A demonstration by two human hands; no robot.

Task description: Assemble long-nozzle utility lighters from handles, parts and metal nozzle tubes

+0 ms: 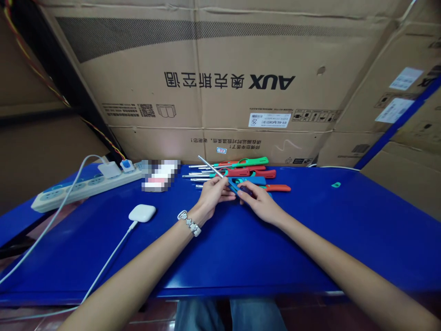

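Note:
Over the middle of the table, a blue stick lighter (233,186) is held aslant, its metal tube (211,166) pointing up and left. My left hand (214,193) is closed around it where the tube meets the handle. Close by, my right hand (260,202) is closed at the lighter's rear end, with a dark purple handle-like piece (246,190) in its fingers. What that piece is, I cannot make out. Just behind both hands lies a pile of stick lighters in green (255,161), red (265,174), orange (279,188) and blue (255,180), most tubes pointing left.
A white power strip (82,188) with plugs lies at the left. A white charging case (142,213) on a cable is nearer. A pixelated patch (160,175) hides something. A small green piece (336,185) lies right on the blue table (327,239). A large cardboard box (220,101) stands behind.

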